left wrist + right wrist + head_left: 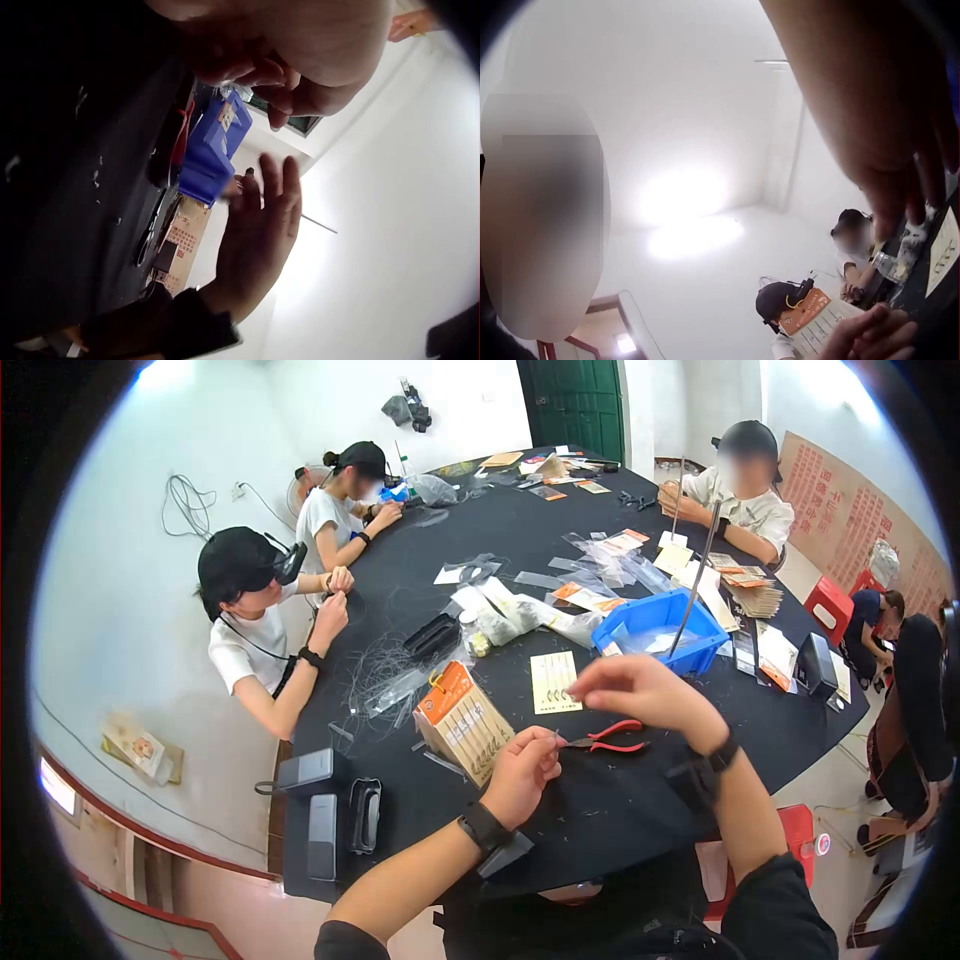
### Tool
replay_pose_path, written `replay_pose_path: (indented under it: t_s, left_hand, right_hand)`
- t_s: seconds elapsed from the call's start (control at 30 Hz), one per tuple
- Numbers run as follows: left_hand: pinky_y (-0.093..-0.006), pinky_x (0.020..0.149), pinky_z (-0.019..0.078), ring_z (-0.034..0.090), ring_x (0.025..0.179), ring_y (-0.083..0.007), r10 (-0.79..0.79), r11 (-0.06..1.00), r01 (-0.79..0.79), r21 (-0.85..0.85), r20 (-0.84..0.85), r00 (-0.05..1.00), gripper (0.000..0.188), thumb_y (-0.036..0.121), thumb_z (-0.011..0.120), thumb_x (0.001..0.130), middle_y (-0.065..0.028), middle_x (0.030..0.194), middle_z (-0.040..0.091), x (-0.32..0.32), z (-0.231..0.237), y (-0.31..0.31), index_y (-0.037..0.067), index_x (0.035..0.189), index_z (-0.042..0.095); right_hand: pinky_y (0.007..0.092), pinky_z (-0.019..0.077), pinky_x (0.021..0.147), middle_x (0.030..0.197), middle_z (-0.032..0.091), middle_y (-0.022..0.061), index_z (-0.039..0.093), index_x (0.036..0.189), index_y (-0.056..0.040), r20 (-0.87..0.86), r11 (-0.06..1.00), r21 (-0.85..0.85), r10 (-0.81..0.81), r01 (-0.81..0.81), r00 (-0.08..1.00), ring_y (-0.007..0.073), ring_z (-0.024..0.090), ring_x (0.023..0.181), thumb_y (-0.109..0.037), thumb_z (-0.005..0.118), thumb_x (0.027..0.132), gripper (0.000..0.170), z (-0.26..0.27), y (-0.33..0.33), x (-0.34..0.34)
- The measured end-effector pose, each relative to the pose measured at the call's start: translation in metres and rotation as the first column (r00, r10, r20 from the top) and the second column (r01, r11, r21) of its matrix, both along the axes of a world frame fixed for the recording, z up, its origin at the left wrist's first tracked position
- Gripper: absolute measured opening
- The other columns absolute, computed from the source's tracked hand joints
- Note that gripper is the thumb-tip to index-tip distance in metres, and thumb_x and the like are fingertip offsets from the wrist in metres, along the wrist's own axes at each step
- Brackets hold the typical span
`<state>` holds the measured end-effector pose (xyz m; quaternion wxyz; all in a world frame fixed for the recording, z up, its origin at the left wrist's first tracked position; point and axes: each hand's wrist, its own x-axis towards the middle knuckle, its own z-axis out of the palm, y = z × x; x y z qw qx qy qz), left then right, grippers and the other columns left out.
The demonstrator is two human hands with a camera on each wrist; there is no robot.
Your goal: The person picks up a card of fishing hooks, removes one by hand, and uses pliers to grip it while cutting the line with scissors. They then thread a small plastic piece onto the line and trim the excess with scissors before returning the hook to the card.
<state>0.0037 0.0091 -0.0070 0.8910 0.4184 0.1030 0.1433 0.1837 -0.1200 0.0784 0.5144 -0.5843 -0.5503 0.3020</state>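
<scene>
My left hand (522,775) is beside the orange-topped card pack (465,725), fingers curled and thumb against the index finger; whether something tiny lies between them cannot be made out. Raised right of it, my right hand (650,695) has loosely bent, spread fingers and no visible object, over the edge of a yellow card (555,682) bearing small dark items. Red-handled pliers (612,737) lie on the black table between the hands. The left wrist view shows my right hand (259,232) apart from my left hand (300,45). In the right wrist view, my left hand (874,334) is low.
A blue bin (660,632) stands behind my right hand, with a thin rod rising near it. Tangled clear line (385,685), a black case and plastic bags lie farther left and back. Grey boxes (322,835) are at the near left. Several people are around the room.
</scene>
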Motion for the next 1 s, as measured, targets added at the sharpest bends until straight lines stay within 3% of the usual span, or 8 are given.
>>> replay_pose_path:
  t_s: [0.13,0.37,0.47,0.9,1.0]
  left_hand:
    - [-0.0219,0.058,0.0322,0.038,0.062,-0.0064,0.008,0.999,-0.006,-0.04,0.042,0.999,0.01,0.011,0.055,0.093,0.0032,0.073,0.047,-0.002,0.003,0.001,0.006,0.085,0.058]
    - [-0.0215,0.057,0.0318,0.039,0.062,-0.0055,-0.006,0.999,0.008,-0.032,0.041,0.999,0.008,0.012,0.056,0.093,0.0028,0.073,0.048,-0.008,0.0,0.003,0.007,0.088,0.059]
    - [-0.0213,0.057,0.0323,0.04,0.063,-0.0047,-0.019,1.0,0.019,0.003,-0.007,1.0,0.008,0.011,0.056,0.093,0.0027,0.074,0.049,-0.01,0.003,0.004,0.006,0.089,0.06]
    - [-0.0215,0.058,0.0326,0.04,0.062,-0.0051,-0.013,0.996,0.011,0.083,0.021,1.0,0.009,0.011,0.056,0.094,0.0025,0.072,0.048,-0.011,0.002,0.0,0.004,0.091,0.061]
    - [-0.0215,0.058,0.0323,0.041,0.064,-0.0052,-0.023,0.996,0.021,0.09,0.012,1.0,0.01,0.012,0.057,0.095,0.0025,0.076,0.05,-0.011,0.003,0.001,0.003,0.092,0.06]
  right_hand:
    - [0.0242,0.0498,0.075,0.094,0.07,0.0021,0.069,0.108,-0.0048,-0.036,0.999,0.04,-0.01,0.011,0.999,0.0076,0.063,0.087,-0.017,0.069,0.091,0.021,-0.024,0.03,0.001]
    - [0.0238,0.0484,0.068,0.088,0.069,0.0007,0.072,0.101,-0.0055,-0.132,0.996,0.059,0.067,-0.06,0.989,0.0066,0.061,0.078,-0.015,0.074,0.085,0.019,-0.056,0.022,-0.007]
    - [0.0242,0.0481,0.067,0.087,0.069,0.0007,0.072,0.098,-0.0052,-0.035,0.994,0.072,0.079,-0.077,0.996,0.0077,0.06,0.075,-0.016,0.075,0.084,0.018,-0.046,0.022,-0.011]
    - [0.0255,0.048,0.068,0.083,0.066,0.0023,0.072,0.09,-0.0047,-0.018,0.989,0.125,0.08,-0.077,0.997,0.0106,0.06,0.076,-0.01,0.076,0.081,0.011,-0.051,0.022,-0.014]
    - [0.0267,0.0479,0.065,0.079,0.065,0.0032,0.071,0.086,-0.0042,0.076,0.983,0.178,0.038,-0.051,0.996,0.0125,0.06,0.073,-0.007,0.075,0.079,0.008,-0.046,0.021,-0.015]
